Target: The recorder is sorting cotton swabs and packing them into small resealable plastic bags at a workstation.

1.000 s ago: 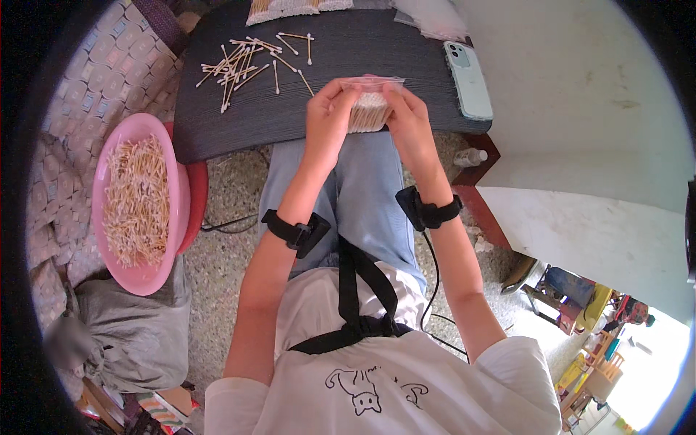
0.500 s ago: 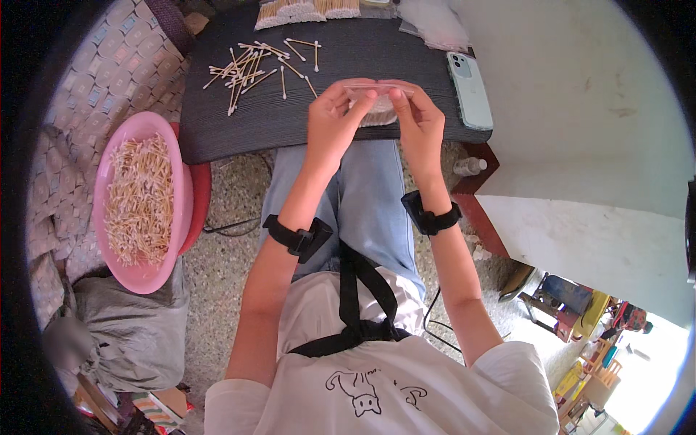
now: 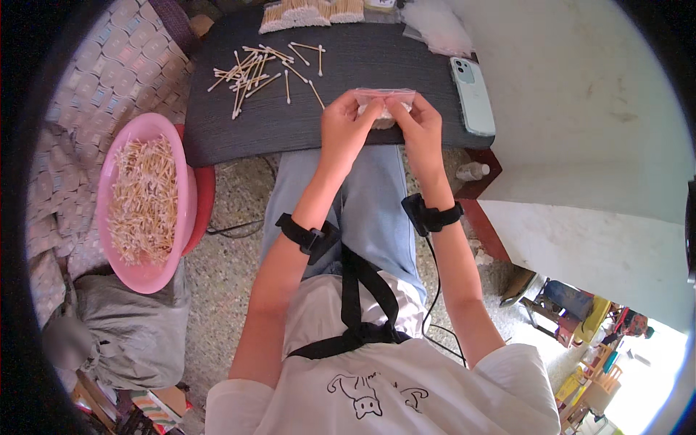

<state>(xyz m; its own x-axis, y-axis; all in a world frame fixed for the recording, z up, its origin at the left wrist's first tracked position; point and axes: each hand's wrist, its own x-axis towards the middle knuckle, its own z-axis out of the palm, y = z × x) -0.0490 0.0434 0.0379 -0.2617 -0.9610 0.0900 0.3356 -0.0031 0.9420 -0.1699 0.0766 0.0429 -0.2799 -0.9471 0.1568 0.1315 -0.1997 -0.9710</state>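
Note:
Between my two hands is a small clear zip bag [image 3: 385, 94] with cotton swabs inside, their white tips showing below my thumbs. My left hand [image 3: 349, 122] grips the bag's left side, thumb pressed on its front. On the right side my right hand [image 3: 418, 122] pinches it the same way. Both hands are above the near edge of the black table [image 3: 290, 134]. Loose cotton swabs [image 3: 250, 72] lie scattered on the table, left of the bag. My fingers behind the bag are partly hidden.
A pink basin [image 3: 185, 217] heaped with cotton swabs stands at the left. Filled swab packs [image 3: 308, 14] sit at the table's far edge, beside a stack of clear bags [image 3: 438, 27]. A pale phone [image 3: 472, 96] lies at the right edge, near a wall [image 3: 565, 94].
Both hands have come slightly lower with the bag, and the thumbs have moved from its top edge down onto its front. The view has shifted a little.

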